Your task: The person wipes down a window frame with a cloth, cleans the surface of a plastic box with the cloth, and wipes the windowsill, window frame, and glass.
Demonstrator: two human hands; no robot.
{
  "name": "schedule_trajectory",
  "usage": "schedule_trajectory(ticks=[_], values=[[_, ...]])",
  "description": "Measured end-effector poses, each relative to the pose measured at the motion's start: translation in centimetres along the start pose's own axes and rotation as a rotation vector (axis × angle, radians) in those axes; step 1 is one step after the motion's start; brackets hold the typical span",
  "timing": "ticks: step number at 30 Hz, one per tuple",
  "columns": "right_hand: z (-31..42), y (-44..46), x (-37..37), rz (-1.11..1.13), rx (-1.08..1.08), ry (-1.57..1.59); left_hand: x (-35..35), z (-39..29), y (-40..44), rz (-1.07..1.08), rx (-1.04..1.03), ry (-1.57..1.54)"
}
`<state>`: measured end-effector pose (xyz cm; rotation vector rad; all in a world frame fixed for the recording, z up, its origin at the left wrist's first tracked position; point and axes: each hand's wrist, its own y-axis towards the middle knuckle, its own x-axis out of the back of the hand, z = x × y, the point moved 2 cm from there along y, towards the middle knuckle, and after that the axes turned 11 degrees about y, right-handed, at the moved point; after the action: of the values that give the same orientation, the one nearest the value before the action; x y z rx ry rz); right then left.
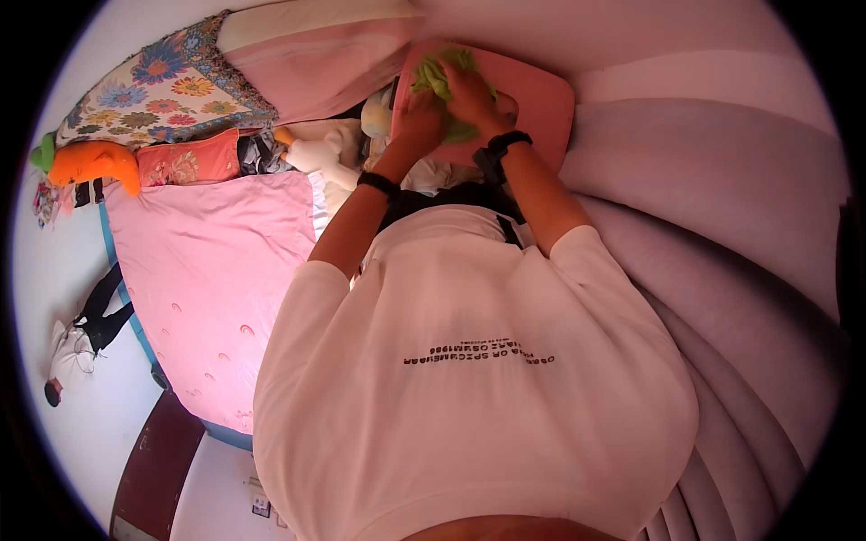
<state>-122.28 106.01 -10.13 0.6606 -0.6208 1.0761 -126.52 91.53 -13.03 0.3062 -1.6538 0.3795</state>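
Note:
A green cloth point(431, 79) lies bunched on a pink panel with rounded corners point(546, 95) at the top of the view. My left hand point(420, 121) is closed on the cloth's lower left part, its fingertips partly hidden in the folds. My right hand point(467, 96) grips the same cloth a little to the right, and more green fabric shows beneath it. Dark bands circle both wrists. What lies under the cloth is hidden.
To the left is a bed with a pink sheet point(212, 270). A white plush duck point(325, 158), a red patterned cushion point(191, 160) and an orange carrot plush point(95, 165) lie along its far side. A floral cloth point(162, 90) is behind them. A person point(86, 334) stands at far left.

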Motion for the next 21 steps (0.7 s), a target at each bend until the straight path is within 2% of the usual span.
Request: schedule_trajectory(ticks=[2,6,8,11,15,19,21], values=[[0.3,0.2,-0.4,0.172,0.107,0.105,-0.1,1.2,-2.5,-0.035,-0.007,0.025],[1.1,-1.8,-2.3,0.201,0.161,0.151,1.1,1.9,-6.4,-0.128,-0.020,0.029],[2.4,-4.1,-2.3,0.172,0.137,0.073,1.9,1.4,-6.9,-0.118,-0.016,0.019],[3.8,-7.5,-1.2,0.145,0.086,0.134,1.9,0.6,-7.3,-0.106,-0.038,-0.019],[1.6,-11.4,-0.3,0.109,0.081,0.148,1.3,-1.6,-6.7,-0.105,-0.145,-0.074],[0.6,-14.9,3.7,0.152,-0.074,0.141,1.0,-4.7,-5.6,-0.063,-0.236,-0.099],[-0.4,-16.6,5.2,0.168,-0.150,0.137,1.0,-6.9,-4.7,0.031,-0.293,-0.125]])
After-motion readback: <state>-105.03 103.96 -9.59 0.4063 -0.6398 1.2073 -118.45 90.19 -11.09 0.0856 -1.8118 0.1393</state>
